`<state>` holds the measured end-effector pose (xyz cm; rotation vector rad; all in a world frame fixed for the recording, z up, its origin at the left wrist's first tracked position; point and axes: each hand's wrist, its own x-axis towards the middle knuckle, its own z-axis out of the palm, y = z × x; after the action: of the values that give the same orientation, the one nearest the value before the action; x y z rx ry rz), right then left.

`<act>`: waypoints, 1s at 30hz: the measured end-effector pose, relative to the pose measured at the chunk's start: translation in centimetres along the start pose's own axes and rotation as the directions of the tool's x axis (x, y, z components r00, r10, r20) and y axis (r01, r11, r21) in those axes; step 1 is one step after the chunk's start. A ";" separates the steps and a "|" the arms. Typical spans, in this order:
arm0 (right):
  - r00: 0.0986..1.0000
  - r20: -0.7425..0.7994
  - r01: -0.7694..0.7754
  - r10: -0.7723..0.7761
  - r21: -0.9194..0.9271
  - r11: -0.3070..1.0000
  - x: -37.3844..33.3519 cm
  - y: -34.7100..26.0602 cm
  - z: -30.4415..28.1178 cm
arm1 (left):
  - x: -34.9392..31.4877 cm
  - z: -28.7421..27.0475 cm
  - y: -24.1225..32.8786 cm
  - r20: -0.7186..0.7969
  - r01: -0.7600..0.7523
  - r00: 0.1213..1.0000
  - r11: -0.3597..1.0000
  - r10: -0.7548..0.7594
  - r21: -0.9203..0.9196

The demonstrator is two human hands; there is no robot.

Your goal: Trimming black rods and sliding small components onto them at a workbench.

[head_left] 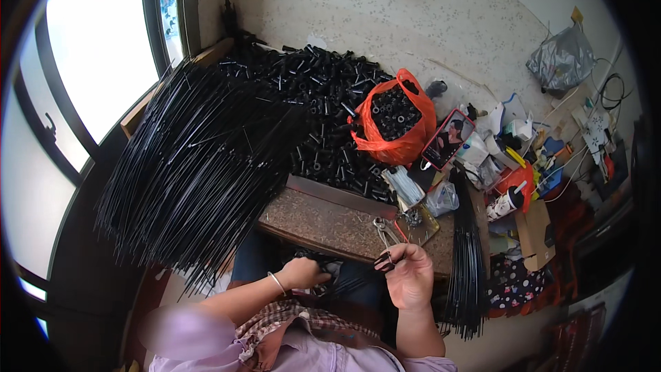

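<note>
My right hand (pixel 411 282) is raised at the table's front edge, its thumb and fingers pinching a small black part (pixel 387 262) whose exact kind I cannot make out. My left hand (pixel 303 273) is low over my lap, fingers curled in, beside dark pieces; what it grips is hidden. Just beyond my right hand lie pliers (pixel 383 229) on the brown tabletop (pixel 310 222). A large bundle of thin black rods (pixel 200 165) spreads over the left side, and a smaller bundle of rods (pixel 468 262) hangs over the edge at right.
Many black tubular parts (pixel 323 96) are heaped at the back behind a low strip (pixel 344 196). An orange plastic bag (pixel 392 148) holds black rings. A phone (pixel 448 139), a cup (pixel 505 202), an open cardboard box (pixel 536 234) and clutter crowd the right. A window stands at left.
</note>
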<state>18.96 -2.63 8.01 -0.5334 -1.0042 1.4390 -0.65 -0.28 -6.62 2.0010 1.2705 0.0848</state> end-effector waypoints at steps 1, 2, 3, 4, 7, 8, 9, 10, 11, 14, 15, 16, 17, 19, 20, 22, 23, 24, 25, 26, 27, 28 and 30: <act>0.999 0.033 0.003 -0.002 -0.011 1.000 0.4 0.0 0.2 | -0.3 -3.2 2.7 -0.192 -0.146 0.972 0.989 0.138 -0.031; 0.998 0.067 0.004 -0.003 -0.018 1.000 0.9 0.1 0.3 | -0.7 -5.9 5.6 -0.408 -0.386 0.880 0.866 0.243 -0.317; 0.999 0.051 0.007 -0.006 -0.013 1.000 1.3 0.1 0.2 | -1.1 -8.0 8.0 -0.623 -0.619 0.743 0.607 0.246 -0.498; 1.000 -0.007 0.011 -0.012 -0.090 0.996 1.7 0.1 0.4 | -1.8 -9.6 9.7 -0.611 -0.615 0.749 0.612 0.255 -0.498; 0.996 -0.068 0.045 -0.061 -0.215 0.976 2.4 0.4 1.6 | -3.0 -11.8 11.8 -0.772 -0.670 0.558 0.715 0.305 -0.202; 0.991 -0.095 0.073 -0.098 -0.240 0.968 2.3 0.5 1.7 | -2.9 -11.4 11.8 -0.786 -0.651 0.542 0.740 0.298 -0.168; 0.983 -0.121 0.101 -0.138 -0.267 0.958 2.2 0.5 1.6 | -2.9 -11.0 11.8 -0.799 -0.632 0.524 0.763 0.294 -0.134; 0.986 -0.092 0.107 -0.142 -0.313 0.944 2.0 0.3 1.5 | -3.3 -11.0 12.4 -0.827 -0.630 0.461 0.775 0.322 -0.049; 0.983 -0.094 0.121 -0.157 -0.308 0.944 2.1 0.3 0.9 | -2.7 -10.5 12.3 -0.840 -0.671 0.392 0.742 0.376 0.019; 0.996 -0.003 0.083 -0.084 -0.117 0.990 3.0 0.3 -2.0 | -0.1 -11.8 12.1 -0.655 -0.711 0.611 0.673 0.446 -0.204; 0.995 -0.004 0.099 -0.100 -0.121 0.988 3.8 0.4 -2.9 | 2.2 -13.0 11.3 -0.503 -0.684 0.715 0.635 0.486 -0.358; 0.987 -0.146 0.061 -0.064 -0.028 0.998 4.6 0.5 -3.8 | 5.0 -13.5 10.4 -0.351 -0.561 0.813 0.462 0.465 -0.687; 0.962 -0.273 0.034 -0.013 0.073 0.997 5.5 0.5 -4.4 | 7.6 -14.8 10.2 -0.280 -0.446 0.857 0.351 0.432 -0.823; 0.927 -0.374 0.052 -0.027 0.056 0.997 7.5 0.6 -5.8 | 14.6 -16.4 8.6 -0.583 -0.590 0.761 0.677 0.285 -0.439; 0.917 -0.398 0.036 -0.017 0.038 0.999 8.1 0.9 -6.7 | 16.3 -18.0 9.1 -0.609 -0.502 0.739 0.838 0.288 -0.213; 0.912 -0.409 0.006 0.004 0.023 1.000 8.7 1.1 -6.9 | 21.7 -19.0 8.3 -0.709 -0.441 0.585 0.888 0.394 0.130; 0.911 -0.412 -0.004 0.013 0.024 1.000 8.6 1.1 -6.7 | 24.3 -19.2 8.0 -0.721 -0.408 0.502 0.866 0.478 0.290; 0.899 -0.438 -0.009 0.015 0.017 1.000 8.5 1.1 -6.8 | 26.3 -19.3 7.6 -0.719 -0.423 0.490 0.856 0.492 0.297; 0.896 -0.444 -0.010 0.016 0.016 1.000 8.3 0.9 -7.2 | 27.2 -19.5 7.9 -0.649 -0.332 0.529 0.837 0.547 0.434; 0.891 -0.454 -0.006 0.019 0.030 1.000 8.1 0.7 -7.5 | 28.0 -19.6 8.0 -0.576 -0.239 0.571 0.789 0.585 0.566; 0.886 -0.462 -0.003 0.024 0.045 0.999 7.9 0.5 -7.8 | 28.6 -19.5 8.1 -0.586 -0.196 0.595 0.806 0.550 0.558; 0.887 -0.462 0.016 0.004 0.039 0.999 7.8 0.4 -8.1 | 28.8 -19.6 8.3 -0.586 -0.170 0.631 0.828 0.508 0.534; 0.924 -0.373 -0.060 0.085 0.078 0.995 7.6 0.1 -8.5 | 29.2 -19.9 8.6 -0.586 -0.149 0.655 0.842 0.477 0.519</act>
<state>24.67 6.88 5.42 -0.7722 -0.6342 1.3628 12.10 32.18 3.59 2.7194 1.4360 0.9017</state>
